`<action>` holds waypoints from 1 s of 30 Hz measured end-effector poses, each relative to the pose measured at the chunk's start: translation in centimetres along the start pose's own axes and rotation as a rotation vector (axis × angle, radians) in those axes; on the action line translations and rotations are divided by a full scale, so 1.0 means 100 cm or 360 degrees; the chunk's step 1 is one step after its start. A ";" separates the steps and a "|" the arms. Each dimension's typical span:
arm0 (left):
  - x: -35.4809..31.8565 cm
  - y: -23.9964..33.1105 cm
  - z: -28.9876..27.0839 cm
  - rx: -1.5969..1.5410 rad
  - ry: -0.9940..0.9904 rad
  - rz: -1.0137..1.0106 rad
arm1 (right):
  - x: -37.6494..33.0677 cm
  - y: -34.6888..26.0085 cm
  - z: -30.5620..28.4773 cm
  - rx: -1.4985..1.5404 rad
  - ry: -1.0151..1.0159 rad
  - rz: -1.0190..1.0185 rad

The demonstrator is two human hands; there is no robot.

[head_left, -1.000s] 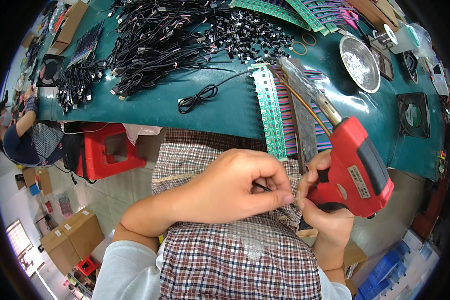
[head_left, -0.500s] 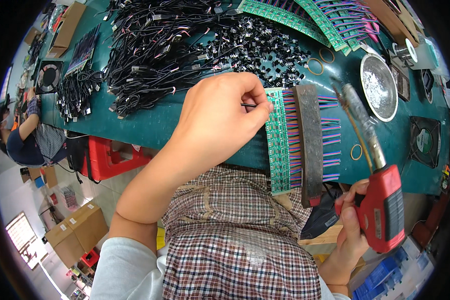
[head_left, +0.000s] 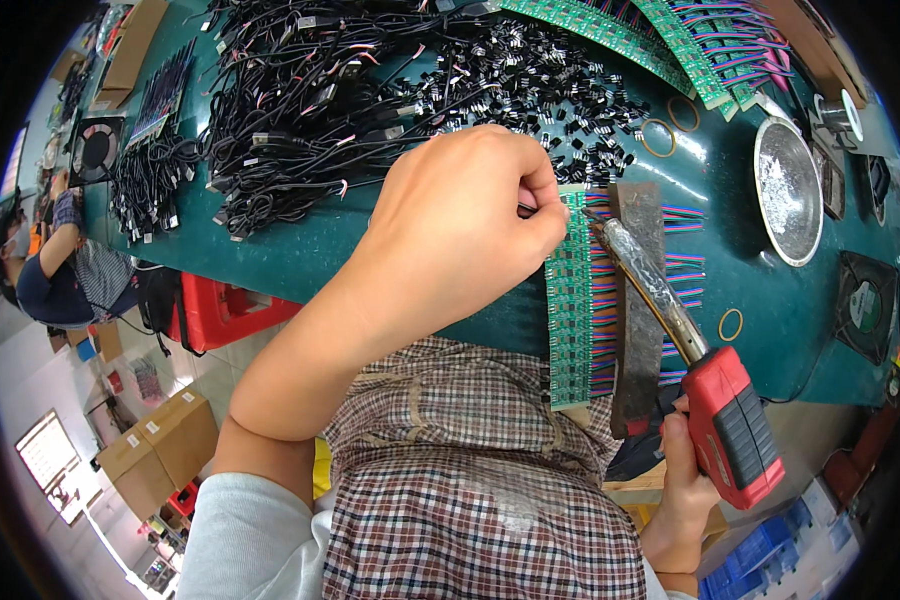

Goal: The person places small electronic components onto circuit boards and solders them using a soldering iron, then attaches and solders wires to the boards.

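Left hand [head_left: 460, 225]: raised mid-frame, back of hand toward the camera, fingers curled in, thumb and forefinger tips [head_left: 542, 205] pinched together at its right edge. Left forearm bare, running down-left from the wrist to a bent elbow; pale sleeve at the upper arm. Right hand [head_left: 682, 470]: low at the right, fist wrapped tight around a grip, thumb side up. Right wrist bent, forearm mostly hidden at the lower edge. Hands well apart.

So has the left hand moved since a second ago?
Yes. The left hand went from the lap, over the checked shirt, forward onto the table, and now pinches something at the top of the green board strip.
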State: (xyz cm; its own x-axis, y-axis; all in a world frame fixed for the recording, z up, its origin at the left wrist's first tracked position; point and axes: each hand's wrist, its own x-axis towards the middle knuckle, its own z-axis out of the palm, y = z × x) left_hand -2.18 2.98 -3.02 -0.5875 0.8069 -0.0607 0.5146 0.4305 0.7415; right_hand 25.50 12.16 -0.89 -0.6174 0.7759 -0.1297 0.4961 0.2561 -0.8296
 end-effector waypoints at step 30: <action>0.004 0.001 0.002 0.0108 -0.0016 -0.0002 | -0.003 0.005 0.000 0.0006 0.0015 0.0001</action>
State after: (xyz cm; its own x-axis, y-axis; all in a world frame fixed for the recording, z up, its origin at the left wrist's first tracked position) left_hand -2.18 3.46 -3.10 -0.5820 0.8103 -0.0686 0.5551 0.4575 0.6947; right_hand 25.96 12.09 -1.26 -0.6112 0.7815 -0.1251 0.4943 0.2536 -0.8315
